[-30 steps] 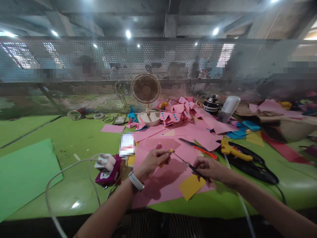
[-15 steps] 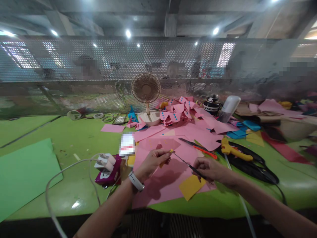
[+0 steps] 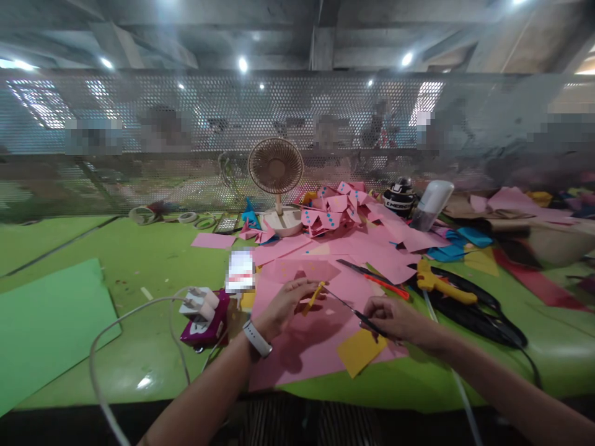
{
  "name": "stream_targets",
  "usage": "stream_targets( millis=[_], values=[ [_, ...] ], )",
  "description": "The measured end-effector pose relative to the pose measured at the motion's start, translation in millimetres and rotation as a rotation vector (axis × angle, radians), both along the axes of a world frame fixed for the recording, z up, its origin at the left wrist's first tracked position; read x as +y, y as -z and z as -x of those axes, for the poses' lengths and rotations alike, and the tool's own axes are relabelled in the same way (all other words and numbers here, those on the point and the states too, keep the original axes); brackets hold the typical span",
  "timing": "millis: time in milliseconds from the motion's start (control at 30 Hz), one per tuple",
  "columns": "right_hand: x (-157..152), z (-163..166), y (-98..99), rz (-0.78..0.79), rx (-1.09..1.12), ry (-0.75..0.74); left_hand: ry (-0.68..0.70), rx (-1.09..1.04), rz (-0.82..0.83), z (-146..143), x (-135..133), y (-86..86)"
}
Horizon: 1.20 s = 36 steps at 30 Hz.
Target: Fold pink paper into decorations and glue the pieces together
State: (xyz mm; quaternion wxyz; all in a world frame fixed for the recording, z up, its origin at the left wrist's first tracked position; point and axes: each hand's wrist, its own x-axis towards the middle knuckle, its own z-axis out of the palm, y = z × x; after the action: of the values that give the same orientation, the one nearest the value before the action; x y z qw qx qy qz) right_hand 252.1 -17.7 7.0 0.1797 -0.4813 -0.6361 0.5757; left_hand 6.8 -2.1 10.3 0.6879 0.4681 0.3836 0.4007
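My right hand point(image 3: 393, 319) is closed around a slim tool point(image 3: 362, 317) with a dark handle and a thin metal tip; its exact kind is unclear. The tip meets the upper end of a narrow yellow paper strip point(image 3: 313, 298), which slants down in front of my left hand point(image 3: 290, 303). The fingers of that hand are stretched out and apart, right beside the strip. Both hands are above a large pink paper sheet point(image 3: 288, 362). A yellow paper piece point(image 3: 361, 352) lies below my right hand.
A glue gun point(image 3: 446, 285) with a yellow body and black-and-orange scissors point(image 3: 385, 285) lie to the right. Plug adapters point(image 3: 199, 303) with a cable stand at left. A small fan point(image 3: 276, 167) and folded pink papers point(image 3: 337, 207) are behind. Green card point(image 3: 51, 328) lies far left.
My left fingers have loosened from a pinch and spread, so more of the yellow strip shows. The right hand and its tool have hardly moved.
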Motion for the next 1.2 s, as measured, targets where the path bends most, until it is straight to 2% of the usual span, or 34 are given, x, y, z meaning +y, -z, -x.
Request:
stream_targets(
  millis=[200, 467, 700, 900, 967, 1133, 1200],
  values=[
    [2.4, 0.9, 8.8, -0.009, 0.004, -0.012, -0.016, 0.007, 0.092, -3.1, -1.0, 3.2],
    [-0.9, 5.9, 5.4, -0.025, -0.01, -0.029, -0.08, 0.023, 0.095, -3.6, 1.0, 11.9],
    [0.6, 7.9, 15.7, -0.08, 0.005, -0.063, -0.123, 0.01, 0.061, -4.4, 1.9, 16.6],
    [10.5, -2.8, 18.4, -0.109, -0.106, -0.08, -0.3, 0.03, -0.06, 0.9, 7.4, 10.6],
    [17.0, -10.0, 16.8, -0.179, -0.202, -0.1, -0.339, -0.006, -0.078, 3.0, 9.7, 10.9],
    [24.0, -20.0, 11.6, -0.523, -0.559, -0.141, -0.356, -0.077, -0.08, 3.2, 11.3, 16.4],
    [22.6, -20.5, 9.8, -0.614, -0.649, -0.155, -0.356, -0.095, -0.067, 2.4, 11.3, 18.9]
  ],
)
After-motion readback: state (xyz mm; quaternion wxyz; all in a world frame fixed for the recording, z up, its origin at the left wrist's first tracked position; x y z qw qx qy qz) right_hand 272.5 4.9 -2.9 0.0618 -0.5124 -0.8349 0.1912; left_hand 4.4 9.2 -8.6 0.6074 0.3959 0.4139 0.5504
